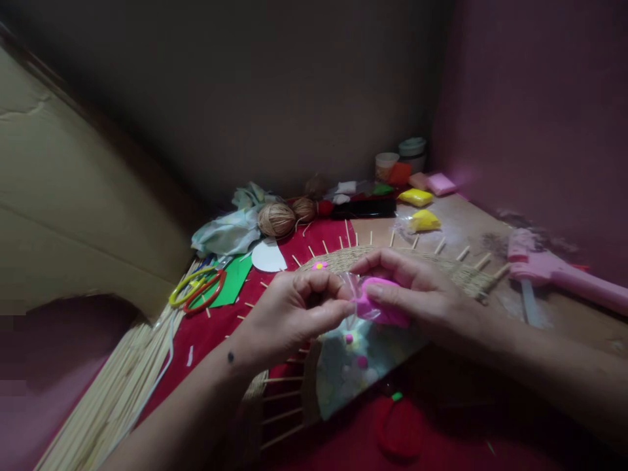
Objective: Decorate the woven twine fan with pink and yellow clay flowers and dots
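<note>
My right hand (417, 288) is closed around a lump of pink clay (380, 302) in a clear plastic wrapper. My left hand (294, 307) pinches the edge of that wrapper, its fingers curled tight. Both hands meet above a round woven wicker piece (466, 275) with thin sticks poking out all round its rim. A pale panel (353, 366) with small pink and white blobs lies on the wicker, just below my hands.
Scissors with yellow and red handles (199, 289) lie on green paper at the left. Twine balls (276, 219), yellow clay packets (424, 221), a pink clay packet (440, 184) and cups (386, 165) sit behind. A pink glue gun (549, 268) rests right; a bundle of sticks (112, 399) lies left.
</note>
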Action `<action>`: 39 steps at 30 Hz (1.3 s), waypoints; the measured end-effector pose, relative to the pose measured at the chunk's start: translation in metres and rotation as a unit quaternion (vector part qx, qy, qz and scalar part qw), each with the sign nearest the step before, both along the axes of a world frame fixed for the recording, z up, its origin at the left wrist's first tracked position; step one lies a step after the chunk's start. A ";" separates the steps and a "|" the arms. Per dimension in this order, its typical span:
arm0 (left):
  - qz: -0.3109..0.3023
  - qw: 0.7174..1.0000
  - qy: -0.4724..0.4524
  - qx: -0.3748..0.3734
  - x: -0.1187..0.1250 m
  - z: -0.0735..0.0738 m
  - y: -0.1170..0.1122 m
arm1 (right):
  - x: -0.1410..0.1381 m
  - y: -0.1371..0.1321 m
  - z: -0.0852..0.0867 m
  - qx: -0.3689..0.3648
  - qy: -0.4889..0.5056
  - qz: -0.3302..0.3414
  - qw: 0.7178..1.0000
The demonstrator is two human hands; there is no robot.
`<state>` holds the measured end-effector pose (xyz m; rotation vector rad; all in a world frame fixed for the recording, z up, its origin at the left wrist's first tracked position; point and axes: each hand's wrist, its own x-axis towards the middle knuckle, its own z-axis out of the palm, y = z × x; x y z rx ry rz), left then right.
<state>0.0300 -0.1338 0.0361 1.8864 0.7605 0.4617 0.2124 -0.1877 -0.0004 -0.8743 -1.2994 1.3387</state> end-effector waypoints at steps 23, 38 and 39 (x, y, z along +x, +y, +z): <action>0.050 0.931 -0.209 -0.295 -0.006 -0.003 0.021 | -0.001 0.001 0.006 -0.062 0.017 -0.096 0.993; 0.032 0.917 -0.266 -0.295 -0.005 -0.007 0.022 | 0.000 0.003 0.003 -0.038 0.001 -0.083 0.996; 0.032 0.916 -0.267 -0.298 -0.004 -0.007 0.022 | 0.000 0.002 0.004 -0.038 0.002 -0.082 0.996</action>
